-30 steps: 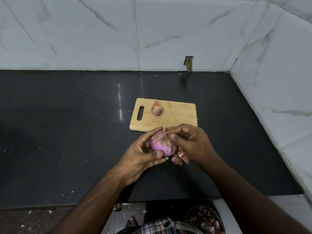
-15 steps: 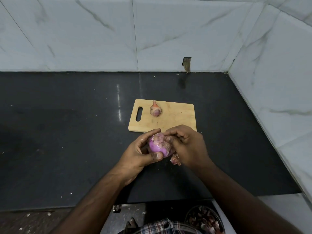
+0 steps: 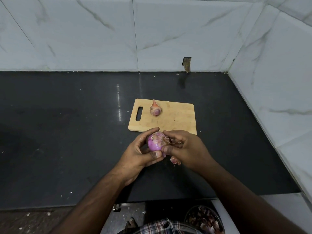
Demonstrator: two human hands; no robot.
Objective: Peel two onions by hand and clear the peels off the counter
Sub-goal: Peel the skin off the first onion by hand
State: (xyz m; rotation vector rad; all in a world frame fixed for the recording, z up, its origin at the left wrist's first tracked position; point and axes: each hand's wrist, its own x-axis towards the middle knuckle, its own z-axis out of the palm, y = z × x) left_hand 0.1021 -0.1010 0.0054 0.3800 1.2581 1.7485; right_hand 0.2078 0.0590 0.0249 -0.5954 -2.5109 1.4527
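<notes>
While the dark desk (image 3: 67, 132) lay bare on its left side but for pale specks, the left hand (image 3: 140, 154) cupped the half-peeled onion (image 3: 156, 143) above it, fingers and thumb curled round its glossy purple side. Dry skin clung to the top of that onion, so I judged the first peeling well under way but not finished. Just beyond, on the cutting board (image 3: 177, 119), the second onion (image 3: 155, 110) sat with most of its papery coat on, seemingly untouched. To the right, the right hand (image 3: 187, 149) pinched the skin at the held onion's root end. Loose peels (image 3: 175, 160) lay beneath that hand on the desk, not yet cleared. A bowl of scraps (image 3: 205, 220) waited below the desk's edge.
</notes>
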